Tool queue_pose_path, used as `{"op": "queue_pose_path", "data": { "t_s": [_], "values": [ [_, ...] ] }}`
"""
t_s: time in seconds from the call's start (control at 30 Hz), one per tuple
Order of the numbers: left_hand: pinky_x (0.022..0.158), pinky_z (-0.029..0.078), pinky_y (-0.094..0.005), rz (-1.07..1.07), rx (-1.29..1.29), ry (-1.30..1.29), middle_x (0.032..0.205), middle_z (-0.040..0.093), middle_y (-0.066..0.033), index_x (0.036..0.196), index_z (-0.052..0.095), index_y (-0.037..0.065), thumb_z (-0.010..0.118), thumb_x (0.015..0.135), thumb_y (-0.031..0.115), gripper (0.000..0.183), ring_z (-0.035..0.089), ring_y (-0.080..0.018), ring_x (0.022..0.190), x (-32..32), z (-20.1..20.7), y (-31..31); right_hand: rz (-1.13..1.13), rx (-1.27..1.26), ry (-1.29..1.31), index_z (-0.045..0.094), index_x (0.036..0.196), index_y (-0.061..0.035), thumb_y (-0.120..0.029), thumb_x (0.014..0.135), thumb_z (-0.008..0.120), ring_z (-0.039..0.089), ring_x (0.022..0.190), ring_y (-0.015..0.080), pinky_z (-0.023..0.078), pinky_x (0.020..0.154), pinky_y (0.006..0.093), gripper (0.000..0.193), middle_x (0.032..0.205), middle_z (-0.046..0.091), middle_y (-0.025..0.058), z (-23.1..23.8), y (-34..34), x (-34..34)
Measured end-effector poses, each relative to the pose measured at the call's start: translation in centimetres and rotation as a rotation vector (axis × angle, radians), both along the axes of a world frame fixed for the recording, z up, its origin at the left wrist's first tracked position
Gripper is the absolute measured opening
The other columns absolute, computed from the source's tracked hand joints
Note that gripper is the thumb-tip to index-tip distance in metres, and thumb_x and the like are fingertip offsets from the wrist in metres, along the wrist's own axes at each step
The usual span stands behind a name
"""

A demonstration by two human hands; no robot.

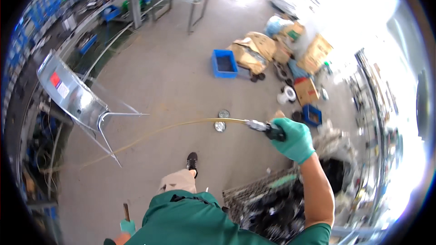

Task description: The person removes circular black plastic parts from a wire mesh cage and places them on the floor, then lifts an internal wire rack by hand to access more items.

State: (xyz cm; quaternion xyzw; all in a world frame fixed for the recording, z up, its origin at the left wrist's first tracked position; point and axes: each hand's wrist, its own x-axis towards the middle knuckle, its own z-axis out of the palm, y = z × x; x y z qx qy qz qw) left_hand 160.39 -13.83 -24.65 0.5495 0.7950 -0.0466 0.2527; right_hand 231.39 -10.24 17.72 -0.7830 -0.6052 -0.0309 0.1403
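Note:
My right hand [295, 141], in a green glove, is closed around the black grip of a hand-held air tool [257, 125], held out to the right. A silver fitting joins the tool to a thin yellowish hose [181, 124], which arcs away to the left above the floor. Low at the left, my left hand [128, 227], also gloved in green, is wrapped round a short brown stick-like handle [126, 211]. Whatever else belongs to that handle is hidden.
A shiny metal chair [75, 91] stands at left, beside a long workbench with blue bins. Two round shiny pieces [220, 126] lie on the floor ahead. Blue crates [224, 73], sacks [254, 47] and cartons are further right. A mesh crate [243, 189] of dark parts sits near my right arm.

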Motion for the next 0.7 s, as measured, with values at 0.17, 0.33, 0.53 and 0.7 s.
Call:
{"op": "queue_pose_path", "data": {
  "t_s": [0.17,0.33,0.53,0.7],
  "values": [
    [0.051,0.051,-0.0448,0.431,-0.166,-0.366,0.068,0.065,-0.0205,0.093,0.068,-0.006,0.064,0.092,0.025,0.031,0.069,-0.0318,0.058,18.5,5.1,8.0,0.071,-0.075,-0.034,0.07,0.092,-0.0109,-0.013,0.074,0.076,0.066,0.076,0.0405,0.053,0.066,0.0473,0.019,0.083,0.067,0.0167,0.9,7.6,17.8],
    [0.068,0.055,-0.0468,0.53,-0.097,-0.27,0.082,0.071,-0.0221,0.103,0.071,0.003,0.062,0.094,0.024,0.024,0.068,-0.0411,0.073,33.5,8.3,11.6,0.063,0.008,-0.057,0.059,0.082,-0.0056,0.005,0.064,0.059,0.058,0.063,0.0242,0.047,0.061,0.0404,0.021,0.069,0.057,0.0128,-3.4,12.0,43.5],
    [0.066,0.053,-0.0407,0.755,0.245,-0.284,0.079,0.068,-0.0178,0.1,0.069,0.004,0.064,0.093,0.019,0.018,0.06,-0.0365,0.065,51.0,7.8,8.1,0.011,-0.386,-0.134,0.069,0.131,-0.0079,-0.024,0.088,0.074,0.073,0.105,0.0254,0.055,0.091,0.0397,0.046,0.118,0.076,0.0131,-7.4,24.0,67.4],
    [0.07,0.053,-0.029,0.962,0.586,-0.506,0.078,0.066,0.0,0.097,0.07,0.001,0.06,0.095,0.003,0.01,0.062,-0.01,0.072,69.2,8.9,4.6,-0.109,-0.677,0.564,0.07,0.122,-0.0029,-0.023,0.089,0.075,0.07,0.082,0.0232,0.059,0.073,0.0393,0.039,0.099,0.074,0.0087,-18.9,36.0,75.2]
  ]
}}
